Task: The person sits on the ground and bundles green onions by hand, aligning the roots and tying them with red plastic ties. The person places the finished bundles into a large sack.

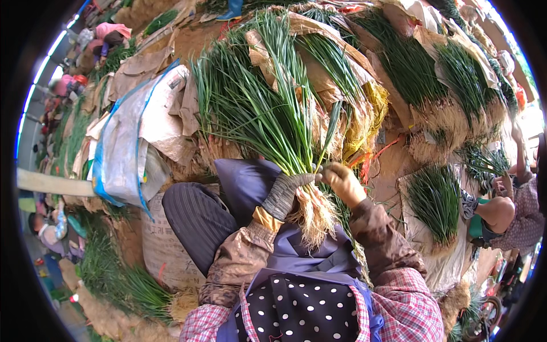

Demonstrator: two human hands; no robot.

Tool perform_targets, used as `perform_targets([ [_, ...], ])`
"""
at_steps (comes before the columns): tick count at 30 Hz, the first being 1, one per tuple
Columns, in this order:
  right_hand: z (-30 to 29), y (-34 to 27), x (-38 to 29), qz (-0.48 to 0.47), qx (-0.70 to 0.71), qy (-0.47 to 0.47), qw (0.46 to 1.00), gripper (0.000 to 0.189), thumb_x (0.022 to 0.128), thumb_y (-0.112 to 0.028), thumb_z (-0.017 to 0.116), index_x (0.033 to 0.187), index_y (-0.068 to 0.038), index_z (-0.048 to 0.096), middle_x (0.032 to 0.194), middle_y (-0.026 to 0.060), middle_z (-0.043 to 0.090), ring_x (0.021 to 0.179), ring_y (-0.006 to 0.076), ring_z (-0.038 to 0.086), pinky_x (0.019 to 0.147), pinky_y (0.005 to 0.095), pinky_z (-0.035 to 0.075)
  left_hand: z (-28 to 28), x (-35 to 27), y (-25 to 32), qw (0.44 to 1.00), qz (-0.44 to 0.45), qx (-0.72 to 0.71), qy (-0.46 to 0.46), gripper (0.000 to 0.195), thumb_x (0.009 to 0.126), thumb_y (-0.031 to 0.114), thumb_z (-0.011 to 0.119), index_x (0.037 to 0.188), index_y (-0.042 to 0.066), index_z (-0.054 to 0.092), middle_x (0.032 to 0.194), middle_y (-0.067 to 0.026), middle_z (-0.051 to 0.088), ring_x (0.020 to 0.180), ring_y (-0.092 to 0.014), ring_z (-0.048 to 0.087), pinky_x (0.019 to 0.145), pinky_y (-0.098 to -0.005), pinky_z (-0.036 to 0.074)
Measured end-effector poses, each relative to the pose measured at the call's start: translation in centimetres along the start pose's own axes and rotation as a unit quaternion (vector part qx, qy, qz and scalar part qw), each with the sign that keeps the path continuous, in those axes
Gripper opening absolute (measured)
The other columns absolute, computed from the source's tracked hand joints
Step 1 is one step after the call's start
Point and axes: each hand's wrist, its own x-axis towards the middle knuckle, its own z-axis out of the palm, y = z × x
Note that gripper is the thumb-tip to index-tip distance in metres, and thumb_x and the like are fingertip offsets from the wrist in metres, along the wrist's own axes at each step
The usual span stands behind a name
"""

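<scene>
My left hand (287, 193), in a dark grey knit glove with a yellowish cuff, is closed around a bunch of green garlic-like plants (286, 132). Their long leaves fan away from me, while the pinkish-white bases and pale stringy roots (317, 213) hang over my lap. Just right of the bunch is my right hand (343, 183), in a tan glove with curled fingers. Its fingertips pinch one separate green stalk (332, 130) near the base, close to my left thumb. A dark purple apron (316, 252) covers my lap beneath the roots.
More rooted greens lie ahead, partly under brown paper (324, 89), beside yellow netting (372, 119). A blue-edged white woven sack (124, 145) is at left. Right, another bunch (433, 205) rests on sacking near a seated person (508, 209). Other people sit at far left.
</scene>
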Motion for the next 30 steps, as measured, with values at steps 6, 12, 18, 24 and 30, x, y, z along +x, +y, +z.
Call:
perform_targets([
  [6,1.2,-0.5,4.3,0.112,0.467,-0.103,0.871,0.036,0.098,-0.026,0.040,0.128,-0.006,0.045,0.099,0.0046,0.059,0.075,0.0144,0.056,0.060,0.0318,0.046,1.1,-0.3,0.3,0.999,0.049,0.002,-0.006,0.037,0.082,0.010,0.062,0.115,-0.004,0.054,0.093,-0.0155,0.063,0.067,-0.024,0.064,0.050,-0.0270,0.053],
  [12,2.9,-2.0,3.9,0.115,0.505,-0.120,0.847,0.035,0.095,-0.039,0.042,0.116,-0.013,0.050,0.071,-0.0027,0.050,0.053,0.0096,0.045,0.043,0.0262,0.039,1.9,-1.4,0.7,0.995,0.088,-0.042,0.013,0.039,0.078,0.008,0.065,0.114,-0.003,0.054,0.099,-0.0103,0.062,0.081,-0.022,0.062,0.070,-0.0361,0.055],
  [18,3.0,-1.3,4.2,0.137,0.392,0.015,0.910,0.024,0.092,-0.029,0.055,0.101,-0.007,0.057,0.065,0.0001,0.053,0.050,0.0108,0.048,0.035,0.0253,0.036,1.4,-1.2,0.6,0.999,0.031,-0.025,-0.019,0.040,0.078,0.010,0.066,0.113,-0.004,0.053,0.097,-0.0110,0.062,0.081,-0.022,0.062,0.070,-0.0363,0.055],
  [24,1.0,2.9,3.0,0.088,-0.363,-0.112,0.921,0.021,0.082,-0.020,0.065,0.097,-0.006,0.069,0.090,0.0159,0.067,0.078,0.0270,0.066,0.076,0.0338,0.052,1.1,-0.6,-0.2,0.995,0.033,-0.076,-0.049,0.035,0.080,0.013,0.063,0.109,-0.004,0.053,0.094,-0.0160,0.061,0.081,-0.025,0.062,0.068,-0.0363,0.052],
  [30,-3.6,7.7,6.9,0.084,-0.337,0.332,0.877,0.027,0.081,-0.034,0.067,0.097,-0.012,0.065,0.085,0.0153,0.067,0.081,0.0325,0.065,0.074,0.0393,0.050,3.6,-2.5,1.4,0.997,0.028,-0.075,-0.017,0.041,0.077,0.010,0.066,0.114,-0.002,0.053,0.090,-0.0147,0.062,0.082,-0.028,0.063,0.074,-0.0400,0.055],
])
